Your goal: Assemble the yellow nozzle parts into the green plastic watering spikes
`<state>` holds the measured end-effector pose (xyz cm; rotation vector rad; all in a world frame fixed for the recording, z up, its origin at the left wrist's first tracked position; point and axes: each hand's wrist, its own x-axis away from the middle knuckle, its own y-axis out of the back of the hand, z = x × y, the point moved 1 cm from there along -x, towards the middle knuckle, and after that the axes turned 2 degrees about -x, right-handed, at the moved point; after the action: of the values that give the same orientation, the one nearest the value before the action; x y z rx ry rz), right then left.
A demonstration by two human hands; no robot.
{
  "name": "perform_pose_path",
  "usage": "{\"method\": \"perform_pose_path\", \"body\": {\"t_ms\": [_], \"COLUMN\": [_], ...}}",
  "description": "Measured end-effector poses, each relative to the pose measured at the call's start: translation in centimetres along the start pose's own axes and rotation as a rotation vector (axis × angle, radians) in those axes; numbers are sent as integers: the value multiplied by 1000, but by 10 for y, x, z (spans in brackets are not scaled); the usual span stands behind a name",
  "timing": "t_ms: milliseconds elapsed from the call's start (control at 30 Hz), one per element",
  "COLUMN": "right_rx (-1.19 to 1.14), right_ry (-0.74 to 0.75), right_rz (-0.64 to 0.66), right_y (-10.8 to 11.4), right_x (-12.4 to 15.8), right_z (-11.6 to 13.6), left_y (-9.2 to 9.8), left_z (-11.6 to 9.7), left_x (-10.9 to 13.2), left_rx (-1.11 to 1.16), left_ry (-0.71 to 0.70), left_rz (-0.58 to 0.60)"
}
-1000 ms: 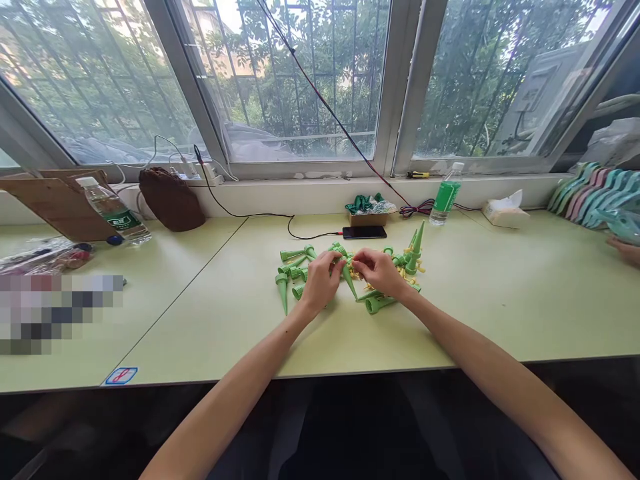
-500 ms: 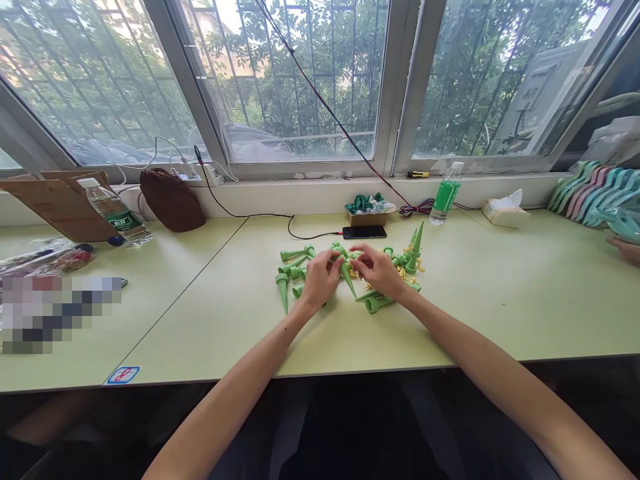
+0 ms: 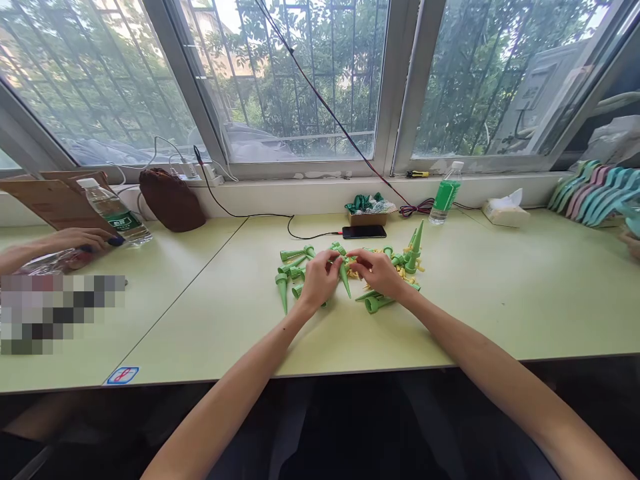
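A green cone-shaped spike point(image 3: 345, 280) points down toward the table between my two hands. My left hand point(image 3: 321, 277) pinches it near its top with thumb and forefinger. My right hand point(image 3: 375, 269) is closed close beside it, its fingertips near the spike's top; what they hold is too small to make out. More green spikes point(image 3: 282, 290) lie to the left of my left hand. Right of my right hand, a green spike point(image 3: 416, 250) stands upright among small yellow pieces point(image 3: 419, 264). Another spike point(image 3: 379, 303) lies just below my right hand.
A black phone point(image 3: 365, 232) on a cable and a small box point(image 3: 368, 217) are behind my hands. Green-labelled bottles point(image 3: 446, 193) stand right and left. A tissue box point(image 3: 505, 209) and hangers point(image 3: 595, 193) are at right. Another person's hand point(image 3: 85, 240) reaches in at left.
The spike between my hands has tilted closer to upright, its tip shifting left. My right hand's fingertips moved slightly left. Another person's hand has come in at the left.
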<state>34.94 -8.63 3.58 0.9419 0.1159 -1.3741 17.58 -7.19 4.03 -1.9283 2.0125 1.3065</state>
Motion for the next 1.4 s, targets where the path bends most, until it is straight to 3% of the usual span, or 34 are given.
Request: {"method": "perform_pose_path", "body": {"t_ms": [600,833,1033,1400], "right_rx": [42,44,33,-110], "right_ry": [-37,-44,-53,-84], "right_rz": [69,83,20,-15], "right_y": [1,0,-1,-1], "right_x": [-1,-1,-2,-1], "right_z": [5,5,5,6], "left_y": [2,2,1,1], "left_z": [-4,-5,-5,-6], "left_x": [3,3,2,2], "left_rx": [-34,-33,-38,-14], "left_ry": [-161,-146,-112,-112], "left_rz": [-18,-19,-38,-34]}}
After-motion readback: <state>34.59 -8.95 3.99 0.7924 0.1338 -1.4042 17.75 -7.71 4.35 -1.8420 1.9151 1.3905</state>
